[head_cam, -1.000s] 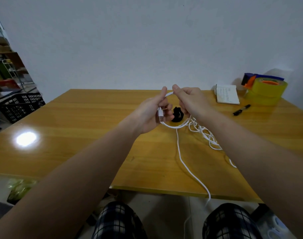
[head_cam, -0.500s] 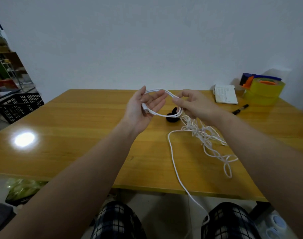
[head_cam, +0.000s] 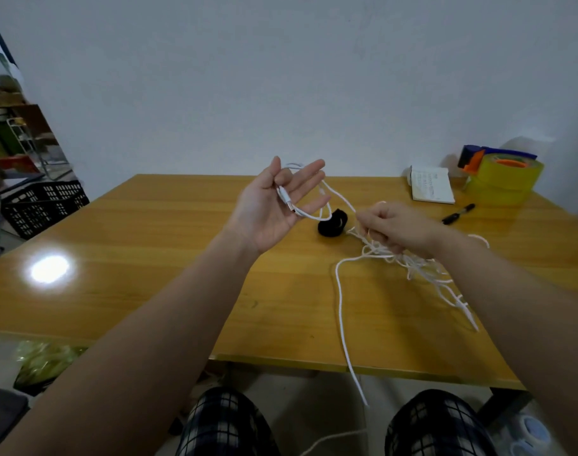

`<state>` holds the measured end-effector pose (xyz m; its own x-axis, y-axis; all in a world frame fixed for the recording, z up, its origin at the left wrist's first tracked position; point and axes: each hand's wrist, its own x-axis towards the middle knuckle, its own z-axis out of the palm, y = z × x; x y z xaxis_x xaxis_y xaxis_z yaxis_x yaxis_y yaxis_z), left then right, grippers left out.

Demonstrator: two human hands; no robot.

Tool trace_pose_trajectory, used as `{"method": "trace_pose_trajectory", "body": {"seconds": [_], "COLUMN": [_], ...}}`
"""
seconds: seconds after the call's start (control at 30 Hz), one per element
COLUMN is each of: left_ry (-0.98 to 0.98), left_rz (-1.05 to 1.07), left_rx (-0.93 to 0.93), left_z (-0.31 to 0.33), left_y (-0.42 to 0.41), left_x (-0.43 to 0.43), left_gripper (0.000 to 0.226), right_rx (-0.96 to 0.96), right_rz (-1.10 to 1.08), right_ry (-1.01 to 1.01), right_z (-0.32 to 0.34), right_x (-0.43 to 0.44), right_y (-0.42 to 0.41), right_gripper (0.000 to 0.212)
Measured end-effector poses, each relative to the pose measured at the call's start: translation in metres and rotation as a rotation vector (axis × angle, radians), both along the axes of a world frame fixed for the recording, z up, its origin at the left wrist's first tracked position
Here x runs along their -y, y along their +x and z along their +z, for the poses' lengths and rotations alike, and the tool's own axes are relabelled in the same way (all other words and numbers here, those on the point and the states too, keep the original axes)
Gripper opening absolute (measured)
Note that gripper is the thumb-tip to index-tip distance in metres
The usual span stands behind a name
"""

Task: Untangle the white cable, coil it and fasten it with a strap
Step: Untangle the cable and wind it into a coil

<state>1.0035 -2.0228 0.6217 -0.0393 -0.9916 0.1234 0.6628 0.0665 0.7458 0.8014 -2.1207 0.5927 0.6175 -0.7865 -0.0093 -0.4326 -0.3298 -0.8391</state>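
Observation:
The white cable (head_cam: 342,311) lies partly tangled on the wooden table (head_cam: 149,274), and one strand trails over the front edge. My left hand (head_cam: 271,209) is raised palm up with straight, spread fingers. A loop of the cable goes round those fingers and the plug end lies across the palm. My right hand (head_cam: 396,230) hovers over the tangle to the right, its curled fingers pinching the strand that runs from the loop. The black strap (head_cam: 332,223) sits on the table between the two hands.
A white notebook (head_cam: 431,189), a black marker (head_cam: 457,214) and stacked yellow tape rolls (head_cam: 505,181) stand at the back right. A black crate (head_cam: 44,205) sits off the table's left side. My knees are below the front edge.
My left hand opened and rose with a cable loop round its fingers. My right hand slid right and down along the cable to the tangle, which spread out on the table.

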Motion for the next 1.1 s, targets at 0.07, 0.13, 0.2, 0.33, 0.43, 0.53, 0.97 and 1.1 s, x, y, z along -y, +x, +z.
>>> {"method": "trace_pose_trajectory", "body": {"seconds": [0.07,0.13,0.2,0.33,0.43,0.53,0.97,1.1], "left_ry": [0.024,0.05,0.064,0.058,0.067,0.095,0.105,0.163], "left_rz": [0.014,-0.016,-0.056,-0.045,0.067,0.274,0.204,0.197], "left_rx": [0.006,-0.001,-0.001,0.067,0.113,0.18,0.29,0.337], "left_z": [-0.003,-0.005,-0.005,-0.001,-0.001,-0.006,-0.016,-0.019], "left_y": [-0.002,-0.01,-0.021,-0.037,-0.04,-0.027,-0.004,-0.012], "left_x": [-0.002,-0.004,-0.005,-0.001,0.008,0.02,0.022,0.025], "left_gripper": [0.048,0.05,0.044,0.035,0.028,0.028,0.031,0.032], "right_rx": [-0.001,0.005,-0.053,-0.233,-0.298,-0.38,-0.51,-0.368], "right_rz": [0.032,-0.025,-0.077,-0.129,0.124,0.269,0.272,0.313], "right_ry": [0.006,-0.117,-0.296,-0.325,-0.134,-0.246,-0.641,-0.668], "right_z": [-0.003,-0.005,-0.007,-0.014,-0.013,-0.01,0.001,0.006], "right_x": [-0.004,-0.008,-0.012,-0.022,-0.033,-0.031,-0.032,-0.037], "right_y": [-0.002,0.004,0.015,0.031,0.035,0.032,0.011,0.027], "right_gripper": [0.028,0.022,0.023,0.028,0.026,0.045,0.028,0.022]}}
